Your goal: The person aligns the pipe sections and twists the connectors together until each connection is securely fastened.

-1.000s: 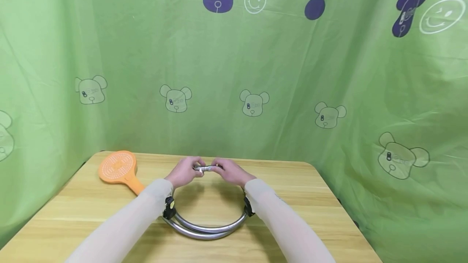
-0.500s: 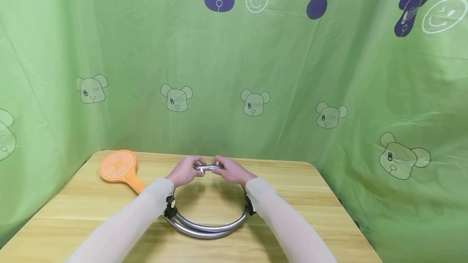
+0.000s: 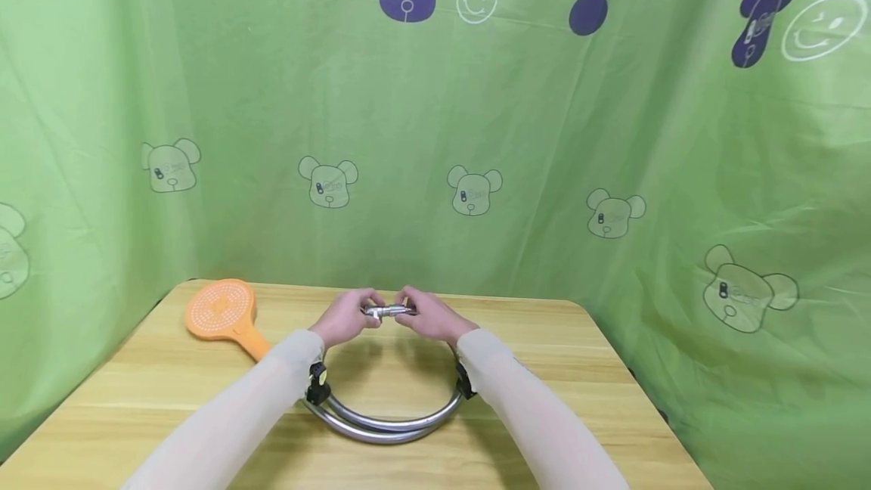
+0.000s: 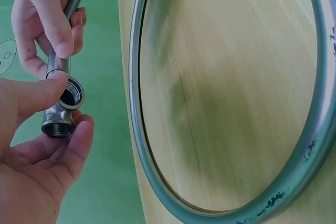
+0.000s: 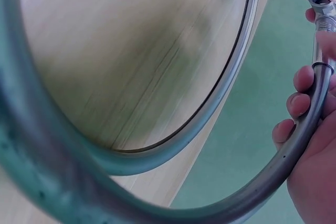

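Note:
Over the far part of the table, my left hand [image 3: 347, 317] pinches a small metal tee fitting [image 4: 56, 114] between thumb and fingers. Two threaded openings of the tee show in the left wrist view. Facing it, my right hand [image 3: 432, 317] holds the end of a grey metallic shower hose [image 5: 278, 174], thumb and fingers at its metal connector [image 5: 317, 53]. Tee and connector are in line, and a band of thread [image 5: 326, 23] shows between them. The hose loops down from the hands in front of me, partly hidden by the wrists.
An orange shower head [image 3: 219, 311] lies at the table's far left, its handle running under my left forearm in view. The wooden table [image 3: 544, 369] ends at a green patterned curtain [image 3: 408, 248] behind and at both sides.
The right fingers have shifted on the connector and opened out slightly, so more metal shows between the hands. Both hands have risen a little; the hose loop and shower head stay put.

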A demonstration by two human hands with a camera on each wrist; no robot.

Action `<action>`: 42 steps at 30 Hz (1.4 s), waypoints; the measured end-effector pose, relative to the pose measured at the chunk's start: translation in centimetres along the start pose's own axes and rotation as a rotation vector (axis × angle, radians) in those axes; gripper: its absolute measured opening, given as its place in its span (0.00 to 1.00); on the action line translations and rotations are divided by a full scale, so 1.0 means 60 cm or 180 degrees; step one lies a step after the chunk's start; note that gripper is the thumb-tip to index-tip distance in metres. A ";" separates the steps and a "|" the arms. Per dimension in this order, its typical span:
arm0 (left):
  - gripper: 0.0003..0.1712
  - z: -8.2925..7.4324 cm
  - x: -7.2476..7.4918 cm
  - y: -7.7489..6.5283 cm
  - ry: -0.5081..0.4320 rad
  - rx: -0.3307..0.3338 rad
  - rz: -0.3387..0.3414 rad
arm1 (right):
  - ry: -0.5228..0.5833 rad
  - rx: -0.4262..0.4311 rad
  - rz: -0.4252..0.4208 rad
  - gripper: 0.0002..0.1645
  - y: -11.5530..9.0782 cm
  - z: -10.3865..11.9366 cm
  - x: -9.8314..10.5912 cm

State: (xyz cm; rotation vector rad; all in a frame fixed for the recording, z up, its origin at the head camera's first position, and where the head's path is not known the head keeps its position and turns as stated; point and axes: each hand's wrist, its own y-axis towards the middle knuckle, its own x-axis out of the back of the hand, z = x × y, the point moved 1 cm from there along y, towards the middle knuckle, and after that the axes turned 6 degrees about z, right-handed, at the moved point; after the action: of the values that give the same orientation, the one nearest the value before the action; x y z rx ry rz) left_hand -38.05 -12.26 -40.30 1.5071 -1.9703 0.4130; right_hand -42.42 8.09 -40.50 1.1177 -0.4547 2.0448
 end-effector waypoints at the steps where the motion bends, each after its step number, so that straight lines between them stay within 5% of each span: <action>1: 0.16 -0.001 0.000 0.000 0.0000 0.0009 0.0004 | 0.0007 0.0020 -0.0004 0.09 -0.001 0.000 0.001; 12: 0.15 -0.001 0.001 0.000 -0.0006 0.0001 0.0001 | -0.0247 0.0199 0.0054 0.16 0.004 -0.002 0.005; 23: 0.15 0.000 0.004 0.000 -0.0034 -0.0006 0.0019 | -0.0067 0.0092 0.0032 0.08 0.004 -0.001 0.004; 32: 0.14 0.001 -0.002 0.003 -0.0020 -0.0013 0.0016 | -0.0225 0.0096 0.0096 0.18 0.008 -0.005 0.003; 42: 0.15 -0.006 0.001 -0.002 -0.0024 -0.0002 -0.0042 | 0.0092 0.0096 0.0067 0.08 0.005 -0.003 0.002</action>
State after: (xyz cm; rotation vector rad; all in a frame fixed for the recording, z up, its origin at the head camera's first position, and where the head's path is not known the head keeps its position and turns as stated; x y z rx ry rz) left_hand -37.88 -12.16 -39.99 1.5227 -1.9649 0.4015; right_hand -42.77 8.05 -40.49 1.1040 -0.4243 2.0898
